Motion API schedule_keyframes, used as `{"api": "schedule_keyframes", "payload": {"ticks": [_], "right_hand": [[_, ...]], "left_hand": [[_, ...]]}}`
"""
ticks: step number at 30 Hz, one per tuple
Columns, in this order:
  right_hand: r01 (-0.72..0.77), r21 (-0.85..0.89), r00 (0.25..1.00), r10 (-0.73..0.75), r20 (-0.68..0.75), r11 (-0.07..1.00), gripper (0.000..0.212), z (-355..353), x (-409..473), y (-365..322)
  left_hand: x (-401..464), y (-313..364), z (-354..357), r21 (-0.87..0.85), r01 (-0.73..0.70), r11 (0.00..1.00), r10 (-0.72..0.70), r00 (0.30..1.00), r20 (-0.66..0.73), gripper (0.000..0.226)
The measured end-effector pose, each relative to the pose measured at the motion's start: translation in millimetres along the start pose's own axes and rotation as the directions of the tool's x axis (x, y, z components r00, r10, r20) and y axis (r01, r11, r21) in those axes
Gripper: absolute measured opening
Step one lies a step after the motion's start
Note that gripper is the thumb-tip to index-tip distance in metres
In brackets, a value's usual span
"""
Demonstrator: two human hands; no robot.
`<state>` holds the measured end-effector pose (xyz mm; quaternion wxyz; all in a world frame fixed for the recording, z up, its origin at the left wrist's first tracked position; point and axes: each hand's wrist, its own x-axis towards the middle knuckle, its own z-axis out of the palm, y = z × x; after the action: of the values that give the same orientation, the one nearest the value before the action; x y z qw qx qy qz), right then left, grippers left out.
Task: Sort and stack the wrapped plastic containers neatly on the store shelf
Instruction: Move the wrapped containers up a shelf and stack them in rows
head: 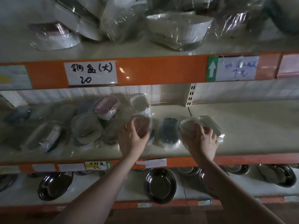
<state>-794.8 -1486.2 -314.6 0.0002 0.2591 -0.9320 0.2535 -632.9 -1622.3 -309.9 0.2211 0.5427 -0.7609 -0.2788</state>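
Note:
On the middle shelf (242, 126), my left hand (131, 138) grips a wrapped container with a pink lid (141, 125), tilted up on its edge. My right hand (202, 139) holds a wrapped clear pale container (189, 125), and a second pale one (210, 125) leans just right of it. A blue-lidded wrapped container (169, 133) lies flat between my hands. To the left sits a loose heap of wrapped containers (85, 126), with another pink-lidded one (106, 107) on top and a grey one (139, 102) leaning at the back.
The upper shelf holds large wrapped white bowls (178, 29) behind an orange edge with a handwritten label (90, 73). Below, several dark steel dishes (160, 185) stand on the bottom shelf. A cream upright post (191, 96) stands at the back; bare shelf extends right of it.

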Motion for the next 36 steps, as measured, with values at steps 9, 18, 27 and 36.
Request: {"api": "schedule_keyframes", "payload": {"ticks": [9, 18, 27, 36], "right_hand": [[-0.038, 0.011, 0.999, 0.039, -0.020, 0.999, 0.062, 37.2, 46.0, -17.1], [-0.009, -0.006, 0.998, 0.009, 0.054, 1.000, 0.060, 49.7, 70.5, -19.6], [0.096, 0.010, 0.982, -0.096, 0.162, 0.995, 0.050, 5.9, 26.1, -13.2], [0.277, -0.027, 0.942, -0.266, 0.204, 0.961, 0.041, -61.4, -53.2, -30.5]], "left_hand": [[36.7, 11.0, 36.7, 0.255, 0.015, 0.967, 0.014, 0.994, -0.110, 0.080], [45.8, 19.0, 37.1, 0.269, 0.025, 0.963, -0.007, 0.998, -0.069, 0.085], [4.4, 23.4, -10.9, 0.332, -0.030, 0.943, 0.010, 0.998, 0.061, 0.082], [-70.6, 15.8, -88.2, 0.401, -0.136, 0.906, 0.142, 0.990, 0.014, 0.065]]}}
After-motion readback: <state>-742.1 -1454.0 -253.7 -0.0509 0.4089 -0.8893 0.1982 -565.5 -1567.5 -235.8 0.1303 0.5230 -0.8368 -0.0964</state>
